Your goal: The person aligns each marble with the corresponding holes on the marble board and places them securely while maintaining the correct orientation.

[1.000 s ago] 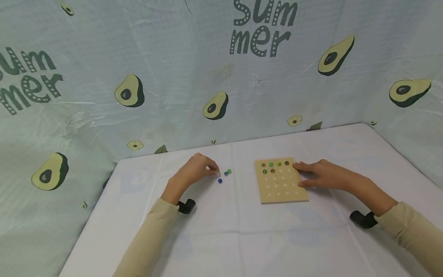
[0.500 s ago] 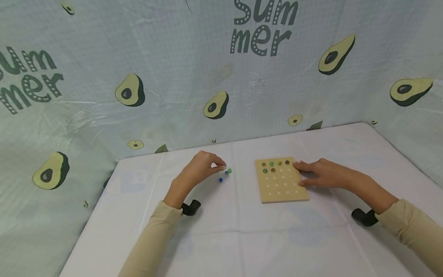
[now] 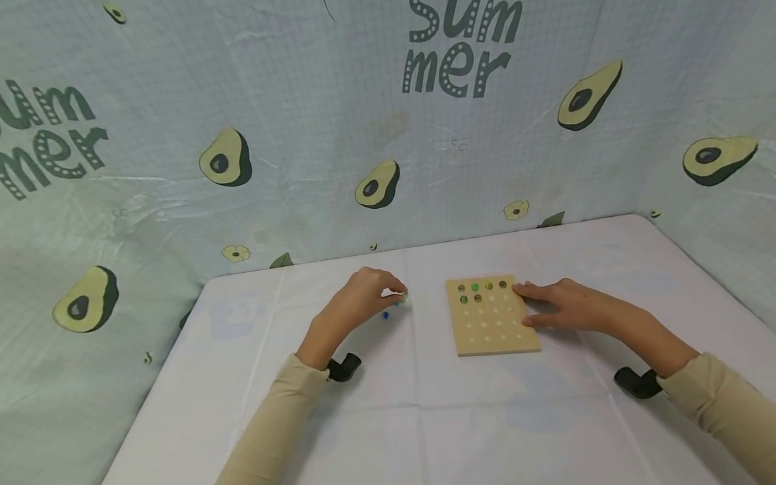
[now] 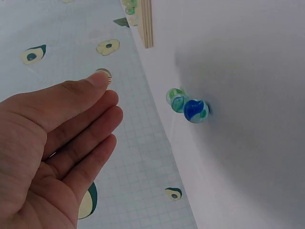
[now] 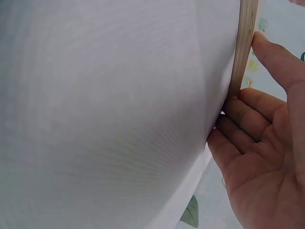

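Observation:
My left hand (image 3: 366, 296) pinches a clear marble (image 4: 105, 74) between thumb and index finger; the other fingers are loosely bent. Just beyond it on the table, in the left wrist view, lie a green marble (image 4: 172, 93), a teal one (image 4: 179, 104) and a blue-swirled one (image 4: 196, 111), close together. Thumb and fingertips of my right hand (image 3: 566, 306) rest on the right edge of a wooden board (image 3: 494, 343) with rows of round hollows. Several green and brownish marbles (image 3: 475, 287) sit in its two far rows.
The board lies flat on a table with a white cloth (image 3: 388, 431), to the right of the loose marbles. A cloth backdrop (image 3: 303, 135) printed with avocados hangs behind the table's far edge. Black straps with cameras (image 3: 343, 368) sit on the wrists.
My left hand has picked up the clear marble and moved a little to the right, over the loose green and teal marbles. The right hand and the board have stayed put.

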The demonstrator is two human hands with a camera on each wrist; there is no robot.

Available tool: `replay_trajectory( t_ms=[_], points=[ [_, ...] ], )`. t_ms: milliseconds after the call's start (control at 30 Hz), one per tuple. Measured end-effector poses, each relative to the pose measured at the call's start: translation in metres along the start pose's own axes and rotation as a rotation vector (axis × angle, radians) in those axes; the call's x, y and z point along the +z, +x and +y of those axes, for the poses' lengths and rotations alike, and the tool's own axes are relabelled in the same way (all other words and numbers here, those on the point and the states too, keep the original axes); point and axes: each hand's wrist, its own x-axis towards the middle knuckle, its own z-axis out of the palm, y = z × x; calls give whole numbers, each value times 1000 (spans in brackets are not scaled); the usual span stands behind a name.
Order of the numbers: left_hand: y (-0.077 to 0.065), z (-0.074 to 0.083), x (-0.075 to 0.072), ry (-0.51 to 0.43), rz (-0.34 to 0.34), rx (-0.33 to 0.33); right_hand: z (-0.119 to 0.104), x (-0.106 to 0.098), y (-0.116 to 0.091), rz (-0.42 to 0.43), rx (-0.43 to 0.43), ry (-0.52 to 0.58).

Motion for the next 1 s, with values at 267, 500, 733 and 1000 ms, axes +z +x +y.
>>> replay_trajectory(
  t_ms=[267,500,733,1000],
  points=[
    [-4,4,-1,5,16,-24,0,4,-1,9,12,45],
    [-5,9,-2,39,122,-23,-3,2,0,36,18,28],
    [-4,15,1,26,210,0,-11,-7,2,10,27,3],
    [-4,18,3,-4,268,40,-14,-9,4,3,48,-24]
  ],
)
